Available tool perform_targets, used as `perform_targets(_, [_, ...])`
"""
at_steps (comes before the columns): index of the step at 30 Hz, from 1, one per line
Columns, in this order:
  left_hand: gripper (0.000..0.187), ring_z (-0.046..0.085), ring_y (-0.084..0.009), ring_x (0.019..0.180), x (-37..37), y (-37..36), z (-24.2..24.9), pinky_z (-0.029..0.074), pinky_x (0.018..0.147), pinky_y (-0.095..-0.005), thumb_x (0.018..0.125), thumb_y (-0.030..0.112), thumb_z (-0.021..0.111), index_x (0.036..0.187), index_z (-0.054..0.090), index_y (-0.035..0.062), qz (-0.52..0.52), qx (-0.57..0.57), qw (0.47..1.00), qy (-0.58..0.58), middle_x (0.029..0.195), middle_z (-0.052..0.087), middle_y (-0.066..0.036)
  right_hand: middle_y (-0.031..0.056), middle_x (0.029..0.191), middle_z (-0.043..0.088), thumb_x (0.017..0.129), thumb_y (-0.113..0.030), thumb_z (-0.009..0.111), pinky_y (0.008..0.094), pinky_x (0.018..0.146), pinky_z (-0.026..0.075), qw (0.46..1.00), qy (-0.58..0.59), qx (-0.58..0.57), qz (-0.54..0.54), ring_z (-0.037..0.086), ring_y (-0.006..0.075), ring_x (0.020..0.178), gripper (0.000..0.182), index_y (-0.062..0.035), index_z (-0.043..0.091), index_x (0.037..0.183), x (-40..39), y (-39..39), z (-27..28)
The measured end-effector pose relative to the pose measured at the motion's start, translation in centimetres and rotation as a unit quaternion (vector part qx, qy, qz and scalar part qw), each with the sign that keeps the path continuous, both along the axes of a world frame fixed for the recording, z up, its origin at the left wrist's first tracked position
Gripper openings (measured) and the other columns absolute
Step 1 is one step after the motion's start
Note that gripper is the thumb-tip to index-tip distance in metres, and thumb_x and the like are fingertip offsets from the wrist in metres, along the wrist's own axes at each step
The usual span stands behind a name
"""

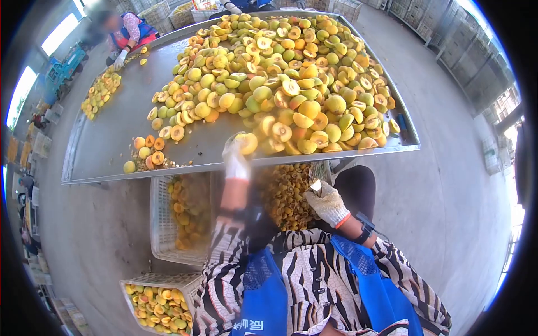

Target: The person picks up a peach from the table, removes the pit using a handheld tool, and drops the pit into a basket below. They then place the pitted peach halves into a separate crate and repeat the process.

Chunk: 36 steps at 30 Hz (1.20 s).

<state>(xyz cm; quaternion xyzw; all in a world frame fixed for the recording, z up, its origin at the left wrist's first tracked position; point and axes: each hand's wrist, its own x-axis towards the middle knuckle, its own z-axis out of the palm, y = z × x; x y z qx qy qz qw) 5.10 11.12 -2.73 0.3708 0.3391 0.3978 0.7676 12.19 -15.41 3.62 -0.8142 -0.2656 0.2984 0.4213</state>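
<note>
A big heap of halved yellow peaches [314,106], many with the pit showing, covers much of the metal table [131,120]. My left hand [235,159], in a white glove and smeared by motion, is at the table's near edge. Its fingers are closed round a peach half [247,144], blurred too. Lower down, my right hand [328,204], in a worn knit glove, grips a small tool with a flat pale metal end [316,185]; its handle is hidden in the fist. Below lies a mass of small brown-yellow pieces [288,193], partly behind my left arm.
Beneath the table's near side stands a crate [159,224] with peach pieces; another crate [188,283] of halves sits lower left. A few halves [150,151] and pits lie at the near left. Across the table, a person [131,33] in gloves is beside a smaller pile [102,92].
</note>
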Motion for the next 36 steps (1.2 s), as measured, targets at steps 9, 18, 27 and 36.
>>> perform_targets(9, [0.039, 0.063, -0.0327, 0.086, -2.6, -7.8, 4.7, 0.055, 0.077, -0.0491, 0.099, 0.04, 0.047, 0.093, 0.061, 0.0043, -0.077, -0.265, 0.94, -0.202, 0.092, 0.064, -0.014, 0.0221, 0.088, 0.067, 0.084, -0.03, 0.068, 0.0484, 0.074, 0.052, 0.979, -0.125, -0.079, 0.138, 0.065, 0.0422, 0.089, 0.034, -0.0061, 0.058, 0.106, -1.5, 4.6, 2.1])
perform_targets(18, [0.036, 0.062, -0.0289, 0.084, -2.4, -10.0, 3.7, 0.054, 0.078, -0.0461, 0.102, 0.036, 0.044, 0.096, 0.058, 0.0041, -0.074, -0.192, 0.964, -0.165, 0.091, 0.062, -0.012, 0.0229, 0.097, 0.067, 0.088, -0.016, 0.051, 0.0487, 0.08, 0.051, 0.976, -0.11, -0.083, 0.165, 0.064, 0.0422, 0.092, 0.021, -0.0056, 0.061, 0.104, -2.2, 5.4, 1.1])
perform_targets(27, [0.039, 0.064, -0.028, 0.076, -2.1, -11.0, 2.9, 0.056, 0.069, -0.0424, 0.102, 0.039, 0.046, 0.09, 0.058, 0.0034, -0.057, -0.166, 0.982, -0.07, 0.084, 0.063, -0.013, 0.0221, 0.093, 0.067, 0.085, -0.019, 0.061, 0.0466, 0.076, 0.052, 0.976, -0.067, -0.083, 0.19, 0.065, 0.0406, 0.089, 0.03, -0.0029, 0.058, 0.11, -2.2, 4.0, -1.2])
perform_targets(36, [0.04, 0.066, -0.0246, 0.065, -2.3, -11.7, 1.1, 0.057, 0.059, -0.0359, 0.101, 0.034, 0.05, 0.09, 0.062, -0.0019, -0.091, -0.056, 0.994, -0.024, 0.08, 0.068, -0.015, 0.023, 0.104, 0.066, 0.087, -0.018, 0.055, 0.0469, 0.084, 0.051, 0.968, -0.007, -0.088, 0.237, 0.063, 0.042, 0.098, 0.025, -0.0057, 0.063, 0.107, -2.6, 3.2, 0.0])
